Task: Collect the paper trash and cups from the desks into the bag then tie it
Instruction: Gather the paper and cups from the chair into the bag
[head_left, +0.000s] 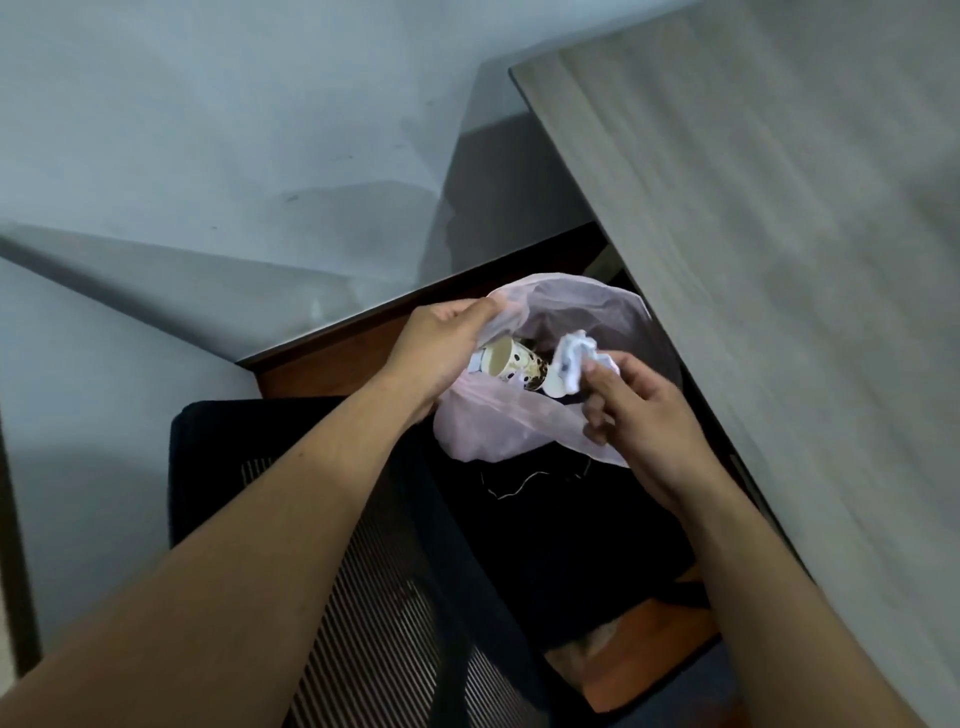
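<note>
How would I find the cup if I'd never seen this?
Look beside the big grey desk, where the left hand holds open a thin pink bag. Inside lies a paper cup on its side, cream with dark spots, unlike the plain white crumpled paper next to it.

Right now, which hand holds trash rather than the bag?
The right hand: it pinches a crumpled white paper over the opening, while the left hand grips the rim of the translucent pink plastic bag.
</note>
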